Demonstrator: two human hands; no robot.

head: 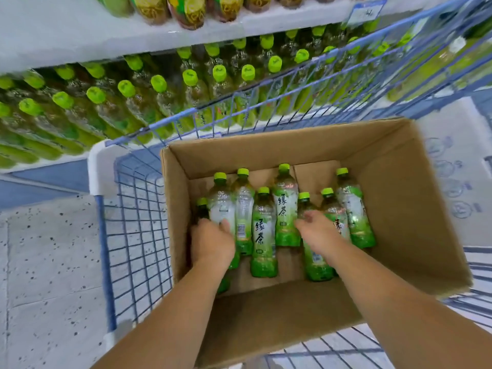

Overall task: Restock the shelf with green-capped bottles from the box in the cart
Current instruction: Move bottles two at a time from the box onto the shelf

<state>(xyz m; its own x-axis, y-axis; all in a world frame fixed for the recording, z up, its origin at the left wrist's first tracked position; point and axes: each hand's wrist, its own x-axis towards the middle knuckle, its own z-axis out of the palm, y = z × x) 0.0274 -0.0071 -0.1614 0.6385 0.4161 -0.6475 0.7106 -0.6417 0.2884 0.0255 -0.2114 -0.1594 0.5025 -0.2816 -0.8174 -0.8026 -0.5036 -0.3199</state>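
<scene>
Shop aisle, stocked shelf (53,163) beyond blue cart (133,209): pick-up step, bottles (263,230) lying in box (399,209) beneath both hands, left hand (213,241) gripping one, right hand (316,230) over another, grip unclear; next, probably lift clear toward shelf

The cart (133,235), blue wire mesh, stands on the speckled floor (53,249) just beside the shelving. An open-topped cardboard box (399,209) rests inside the cart. Green-capped bottles (263,230) lie flat on the box bottom, side by side, caps toward the far wall; eight caps are visible. The lower shelf (40,164) carries stocked bottles (159,83) with green caps, packed in close rows. The upper shelf (80,35) carries yellow-labelled bottles (186,9) at its front edge.
</scene>
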